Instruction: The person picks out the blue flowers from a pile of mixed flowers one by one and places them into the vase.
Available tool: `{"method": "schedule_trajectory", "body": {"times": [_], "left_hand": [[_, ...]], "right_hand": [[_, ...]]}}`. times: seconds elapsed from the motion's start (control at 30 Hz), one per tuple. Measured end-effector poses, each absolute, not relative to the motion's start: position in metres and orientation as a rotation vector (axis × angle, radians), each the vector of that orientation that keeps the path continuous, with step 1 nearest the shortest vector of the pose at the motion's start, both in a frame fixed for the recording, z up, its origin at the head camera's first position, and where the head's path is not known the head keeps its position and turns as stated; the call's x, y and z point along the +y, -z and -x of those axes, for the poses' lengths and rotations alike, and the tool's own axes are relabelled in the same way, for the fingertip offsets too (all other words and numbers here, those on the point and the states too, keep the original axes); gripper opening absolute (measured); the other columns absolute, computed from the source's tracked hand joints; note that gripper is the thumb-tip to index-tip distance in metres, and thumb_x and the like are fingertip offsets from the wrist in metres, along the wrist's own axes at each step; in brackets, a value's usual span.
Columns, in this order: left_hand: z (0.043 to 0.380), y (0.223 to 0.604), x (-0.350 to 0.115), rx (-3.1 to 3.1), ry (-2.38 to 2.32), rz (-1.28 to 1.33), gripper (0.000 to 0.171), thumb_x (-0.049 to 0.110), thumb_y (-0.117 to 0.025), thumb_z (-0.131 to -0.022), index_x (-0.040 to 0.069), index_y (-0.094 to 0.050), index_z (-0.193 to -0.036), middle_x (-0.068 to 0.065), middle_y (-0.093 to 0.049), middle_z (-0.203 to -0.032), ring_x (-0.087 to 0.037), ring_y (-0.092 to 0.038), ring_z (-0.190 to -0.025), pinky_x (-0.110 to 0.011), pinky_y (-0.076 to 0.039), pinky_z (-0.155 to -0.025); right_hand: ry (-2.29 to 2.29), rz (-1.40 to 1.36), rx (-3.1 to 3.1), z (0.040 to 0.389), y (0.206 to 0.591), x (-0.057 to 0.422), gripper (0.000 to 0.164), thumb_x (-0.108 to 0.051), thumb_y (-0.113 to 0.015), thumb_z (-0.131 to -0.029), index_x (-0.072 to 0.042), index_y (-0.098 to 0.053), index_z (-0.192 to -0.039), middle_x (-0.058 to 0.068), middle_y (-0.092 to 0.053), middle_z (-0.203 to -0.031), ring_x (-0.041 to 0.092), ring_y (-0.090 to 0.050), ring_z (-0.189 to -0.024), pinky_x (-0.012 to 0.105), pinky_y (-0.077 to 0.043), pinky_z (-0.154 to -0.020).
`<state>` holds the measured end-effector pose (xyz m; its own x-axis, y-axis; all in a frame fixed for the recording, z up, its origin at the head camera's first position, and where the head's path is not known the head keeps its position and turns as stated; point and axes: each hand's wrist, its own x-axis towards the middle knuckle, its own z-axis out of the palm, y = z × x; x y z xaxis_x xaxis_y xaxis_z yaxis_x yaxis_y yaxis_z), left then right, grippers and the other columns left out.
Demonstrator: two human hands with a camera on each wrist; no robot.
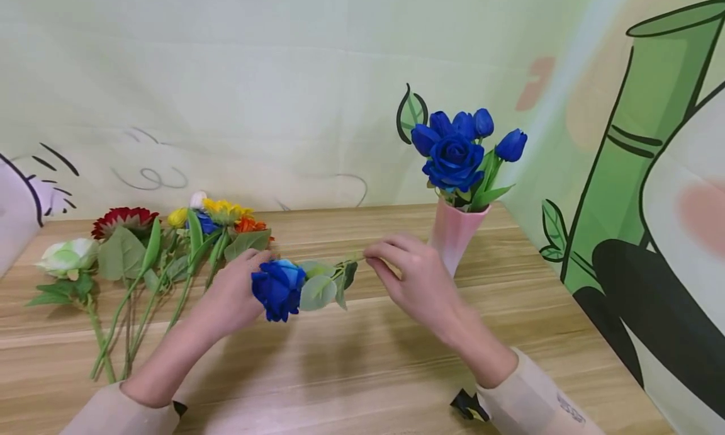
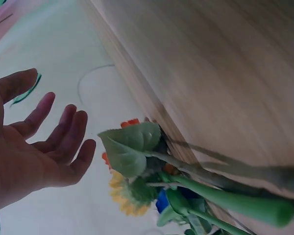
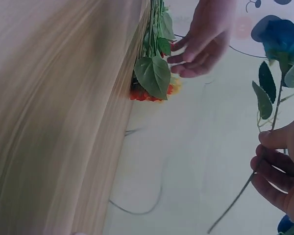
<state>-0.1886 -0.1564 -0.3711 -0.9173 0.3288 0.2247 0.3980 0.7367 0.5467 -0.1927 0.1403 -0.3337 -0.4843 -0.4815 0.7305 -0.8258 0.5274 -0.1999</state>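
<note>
A blue artificial rose (image 1: 279, 290) with round green leaves lies sideways in the air above the table. My right hand (image 1: 421, 287) pinches its thin stem (image 3: 235, 198) between thumb and fingers, below the leaves, as the right wrist view shows. Just behind the bloom is my left hand (image 1: 240, 290); in the left wrist view its fingers are loosely bent with nothing in them. Right of my right hand stands a pink vase (image 1: 460, 230), holding a blue rose (image 1: 455, 161) and several blue tulips (image 1: 511, 145).
Several artificial flowers lie on the wooden table (image 1: 340, 384) at the left: a white rose (image 1: 68, 257), a dark red flower (image 1: 123, 221), a yellow sunflower (image 1: 226, 211) and an orange bloom (image 1: 249, 225). A printed cloth backdrop (image 1: 255, 107) rises behind the table.
</note>
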Motion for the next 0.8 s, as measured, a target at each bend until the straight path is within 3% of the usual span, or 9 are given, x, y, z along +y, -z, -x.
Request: {"method": "schedule_trajectory", "body": {"times": [0.07, 0.17, 0.33, 0.57, 0.8], "left_hand": [[0.189, 0.373, -0.160, -2.858, 0.882, 0.548, 0.049, -0.014, -0.067, -0.077, -0.005, -0.063, -0.125, -0.023, -0.063, -0.118, -0.046, -0.062, -0.108, -0.061, -0.052, -0.087], [0.190, 0.376, -0.163, -2.884, 0.843, 0.542, 0.041, -0.013, -0.068, -0.078, -0.001, -0.066, -0.117, -0.021, -0.065, -0.114, -0.045, -0.062, -0.106, -0.061, -0.051, -0.085], [0.192, 0.379, -0.167, -2.955, 0.832, 0.506, 0.050, -0.020, -0.062, -0.071, 0.003, -0.067, -0.115, -0.021, -0.065, -0.115, -0.042, -0.060, -0.105, -0.058, -0.052, -0.082], [0.193, 0.383, -0.168, -2.947, 0.844, 0.497, 0.027, 0.004, -0.073, -0.089, 0.003, -0.068, -0.115, -0.019, -0.065, -0.113, -0.039, -0.060, -0.104, -0.056, -0.051, -0.084], [0.192, 0.384, -0.169, -2.950, 0.861, 0.495, 0.029, 0.004, -0.072, -0.088, 0.004, -0.068, -0.116, -0.018, -0.065, -0.114, -0.038, -0.060, -0.104, -0.056, -0.051, -0.083]], "right_hand": [[-0.699, -1.064, -2.133, 0.192, 0.332, 0.141, 0.010, 0.001, -0.080, -0.087, -0.003, -0.078, -0.096, 0.007, -0.074, -0.095, 0.021, -0.069, -0.088, 0.033, -0.058, -0.079], [-0.664, -1.078, -2.097, 0.191, 0.329, 0.142, 0.010, 0.002, -0.080, -0.087, -0.002, -0.078, -0.096, 0.009, -0.073, -0.095, 0.023, -0.069, -0.089, 0.034, -0.057, -0.081], [-0.615, -1.117, -2.038, 0.189, 0.324, 0.143, 0.008, 0.001, -0.079, -0.089, 0.000, -0.078, -0.096, 0.011, -0.072, -0.095, 0.026, -0.068, -0.089, 0.037, -0.057, -0.082], [-0.503, -1.125, -1.962, 0.187, 0.321, 0.144, 0.013, 0.004, -0.081, -0.084, -0.001, -0.079, -0.096, 0.011, -0.072, -0.097, 0.027, -0.068, -0.091, 0.042, -0.056, -0.083], [-0.434, -1.064, -1.966, 0.186, 0.320, 0.147, 0.013, 0.003, -0.079, -0.087, -0.002, -0.080, -0.099, 0.012, -0.072, -0.098, 0.029, -0.068, -0.092, 0.044, -0.054, -0.086]]}}
